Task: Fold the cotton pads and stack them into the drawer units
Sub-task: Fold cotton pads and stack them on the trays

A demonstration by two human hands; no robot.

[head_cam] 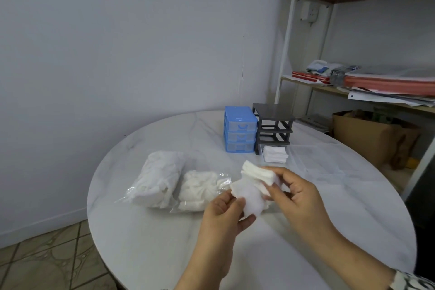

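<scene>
Above the white round table [146, 238], my left hand [226, 212] pinches the lower edge of a loose white cotton pad [249, 198]. My right hand [296, 195] grips a small stack of folded pads [257, 173] between thumb and fingers, just above that pad. A blue three-drawer unit [240, 129] stands at the table's far side with its drawers closed. Beside it on the right is a dark grey drawer frame [273, 125] with empty slots. A clear drawer [290, 155] lies in front of the frame and holds folded pads [275, 153].
Two clear plastic bags of white cotton pads [160, 179] [200, 189] lie left of my hands. More clear drawers [317, 160] rest on the table to the right. A shelf with papers [376, 85] and a cardboard box [367, 134] stand beyond the table's right edge.
</scene>
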